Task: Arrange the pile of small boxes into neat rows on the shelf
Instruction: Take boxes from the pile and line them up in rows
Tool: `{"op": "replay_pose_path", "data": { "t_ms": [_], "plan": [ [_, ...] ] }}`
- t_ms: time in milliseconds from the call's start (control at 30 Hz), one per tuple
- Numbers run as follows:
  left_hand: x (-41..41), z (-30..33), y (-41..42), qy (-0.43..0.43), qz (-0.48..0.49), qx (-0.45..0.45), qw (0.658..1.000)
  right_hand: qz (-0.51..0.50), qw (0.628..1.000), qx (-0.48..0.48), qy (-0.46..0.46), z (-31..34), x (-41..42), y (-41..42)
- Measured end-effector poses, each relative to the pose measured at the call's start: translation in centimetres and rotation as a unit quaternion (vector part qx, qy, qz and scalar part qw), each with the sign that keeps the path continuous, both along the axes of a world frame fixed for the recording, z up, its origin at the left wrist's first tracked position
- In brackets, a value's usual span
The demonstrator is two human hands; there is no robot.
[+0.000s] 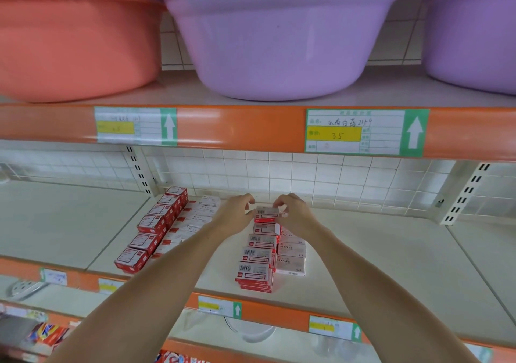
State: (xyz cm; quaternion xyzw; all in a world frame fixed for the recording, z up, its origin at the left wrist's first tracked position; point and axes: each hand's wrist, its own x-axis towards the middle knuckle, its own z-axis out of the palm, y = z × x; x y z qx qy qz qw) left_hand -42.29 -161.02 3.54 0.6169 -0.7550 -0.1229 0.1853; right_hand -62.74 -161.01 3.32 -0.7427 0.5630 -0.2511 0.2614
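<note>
A: How far along is it?
B: Mostly done, I'd judge. Small red-and-white cardboard staple boxes (258, 262) line the cream metal shelf (391, 265) in rows.
A: And the hands?
B: The left hand (237, 217) and right hand (293, 214) together pinch one box (266, 212) at the row's back end.

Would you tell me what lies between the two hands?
In the head view, one small box, gripped by the left hand and right hand.

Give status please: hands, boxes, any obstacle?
Left hand and right hand both pinch one small box. Held over back of middle row. Nothing blocking.
</note>
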Motion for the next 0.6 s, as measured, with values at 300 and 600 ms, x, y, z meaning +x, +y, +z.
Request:
{"op": "replay_pose_path", "data": {
  "t_ms": [300, 600],
  "plan": [
    [0.4, 0.41, 0.25, 0.002, 0.004, 0.0, 1.0, 0.011, 0.999, 0.012, 0.051, 0.45, 0.3, 0.07],
    [0.49, 0.7, 0.62, 0.006, 0.002, -0.005, 1.0, -0.067, 0.993, 0.053, -0.085, 1.02, 0.76, 0.42]
  ]
}}
